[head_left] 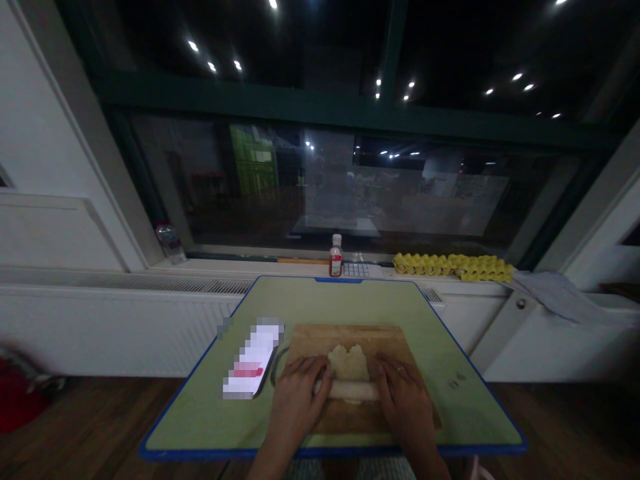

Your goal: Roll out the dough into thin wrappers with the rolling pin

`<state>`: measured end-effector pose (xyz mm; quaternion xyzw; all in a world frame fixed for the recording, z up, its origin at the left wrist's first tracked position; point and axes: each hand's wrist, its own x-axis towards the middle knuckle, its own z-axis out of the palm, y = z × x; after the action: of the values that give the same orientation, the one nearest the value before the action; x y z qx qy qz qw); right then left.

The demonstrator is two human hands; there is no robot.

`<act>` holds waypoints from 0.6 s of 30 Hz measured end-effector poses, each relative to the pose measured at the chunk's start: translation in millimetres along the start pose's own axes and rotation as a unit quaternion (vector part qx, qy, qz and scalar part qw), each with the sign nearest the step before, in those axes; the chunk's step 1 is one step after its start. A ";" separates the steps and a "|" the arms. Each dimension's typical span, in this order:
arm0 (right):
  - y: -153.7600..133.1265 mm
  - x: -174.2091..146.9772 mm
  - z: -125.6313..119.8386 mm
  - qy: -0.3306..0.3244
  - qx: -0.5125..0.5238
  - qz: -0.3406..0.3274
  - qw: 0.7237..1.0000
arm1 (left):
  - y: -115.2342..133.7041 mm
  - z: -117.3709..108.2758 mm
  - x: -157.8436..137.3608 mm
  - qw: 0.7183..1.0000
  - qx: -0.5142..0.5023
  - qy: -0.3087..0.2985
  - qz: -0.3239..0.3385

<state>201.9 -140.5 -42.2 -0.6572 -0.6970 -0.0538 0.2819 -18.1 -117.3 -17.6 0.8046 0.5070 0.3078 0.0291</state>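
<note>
The person has both hands on a pale rolling pin (353, 391), the left hand (300, 387) over its left end and the right hand (404, 388) over its right end, an arrangement that probably spreads the pressure evenly and keeps the middle free. The fingers of both hands reach forward, palms down and fairly close together; whether they curl right round the pin cannot be told, as the hands cover its ends. The pin lies crosswise on the near part of a flat piece of dough (349, 362), most of which shows beyond it with a ragged far edge, while a thin strip shows on the near side. The dough sits on a wooden board (310, 339), between the two hands, and the board presumably gives it a firm surface apart from the green table (235, 427) beneath. To the left of the board lies a phone (253, 363) with its screen lit and blurred out, perhaps set there to be seen without getting in the hands' way. A small bottle (336, 260) and a yellow egg tray (450, 267) stand beyond the table by the window, leaving the working surface uncrowded.
</note>
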 end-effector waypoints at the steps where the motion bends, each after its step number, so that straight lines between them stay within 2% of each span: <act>1: -0.1 -0.3 0.0 -0.001 0.001 0.000 1.000 | 0.0 0.0 0.1 1.000 -0.001 -0.002 -0.001; 11: -0.3 -1.0 -0.5 0.007 0.004 -0.005 1.000 | 0.4 -0.3 -0.9 1.000 -0.008 -0.009 -0.009; 18: -0.6 0.2 -0.7 -0.009 -0.011 -0.004 1.000 | 0.3 0.3 -0.3 1.000 -0.005 -0.008 -0.008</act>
<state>201.5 -140.7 -41.3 -0.6577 -0.7018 -0.0565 0.2678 -17.8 -117.6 -17.9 0.8030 0.5113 0.3036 0.0397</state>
